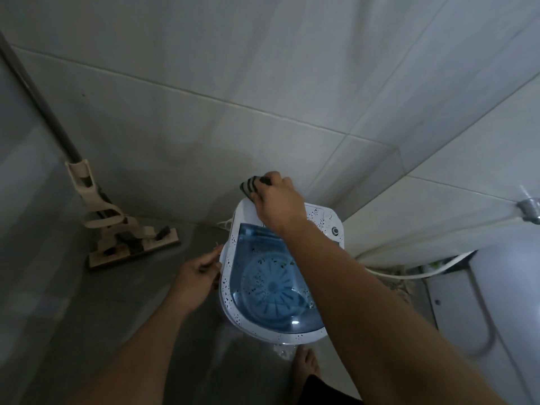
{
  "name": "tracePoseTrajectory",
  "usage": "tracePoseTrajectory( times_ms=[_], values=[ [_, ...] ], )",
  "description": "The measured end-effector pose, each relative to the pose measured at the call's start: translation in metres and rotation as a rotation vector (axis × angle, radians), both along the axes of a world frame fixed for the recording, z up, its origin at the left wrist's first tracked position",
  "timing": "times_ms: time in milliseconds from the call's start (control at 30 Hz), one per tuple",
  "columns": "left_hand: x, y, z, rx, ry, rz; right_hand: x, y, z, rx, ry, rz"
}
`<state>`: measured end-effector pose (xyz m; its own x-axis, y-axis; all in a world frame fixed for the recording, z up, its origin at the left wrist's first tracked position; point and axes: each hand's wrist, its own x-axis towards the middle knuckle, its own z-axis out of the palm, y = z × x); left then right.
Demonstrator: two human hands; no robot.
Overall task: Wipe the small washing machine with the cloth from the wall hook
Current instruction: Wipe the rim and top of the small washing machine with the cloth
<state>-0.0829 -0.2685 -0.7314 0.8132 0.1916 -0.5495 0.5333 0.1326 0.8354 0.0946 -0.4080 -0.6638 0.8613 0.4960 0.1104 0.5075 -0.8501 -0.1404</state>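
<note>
A small white washing machine [230, 252] with dark speckles and a see-through blue lid [271, 285] stands on the floor against the tiled wall. My right hand [277, 203] grips a dark striped cloth [252, 185] and holds it on the machine's far left corner, by the wall. My left hand [198, 273] touches the machine's left side, its fingers loosely bent against the rim. A round knob [335, 231] sits on the control panel at the far right.
A flat mop [128, 238] with a long handle leans in the left corner. A white hose [409, 276] runs along the floor to the right of the machine. A metal fitting [529, 209] sticks out of the right wall. My bare foot [306, 366] stands just in front.
</note>
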Motion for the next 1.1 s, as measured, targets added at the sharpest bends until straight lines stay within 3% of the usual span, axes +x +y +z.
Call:
tracePoseTrajectory(
  times_ms=[233, 400, 467, 567, 667, 900, 1100],
  values=[
    [0.001, -0.001, 0.003, -0.018, -0.012, 0.006, -0.052, -0.013, -0.027, -0.047, -0.153, 0.204],
    [0.002, -0.004, 0.005, 0.0, 0.009, 0.013, -0.059, -0.03, -0.011, 0.041, 0.111, 0.429],
    [0.003, -0.004, 0.005, 0.004, 0.007, -0.007, -0.035, -0.038, 0.007, 0.117, 0.163, 0.355],
    [0.004, -0.001, 0.001, 0.034, 0.021, -0.012, 0.009, -0.052, 0.023, 0.197, 0.071, 0.079],
    [0.003, -0.003, 0.002, 0.05, 0.024, -0.008, 0.016, -0.063, 0.011, 0.108, 0.064, -0.044],
    [0.005, -0.005, 0.007, 0.028, 0.027, 0.004, -0.032, -0.064, -0.016, -0.072, -0.17, 0.026],
    [0.005, -0.006, 0.009, 0.025, 0.043, 0.012, -0.096, -0.062, -0.015, -0.066, -0.026, 0.139]
  ],
)
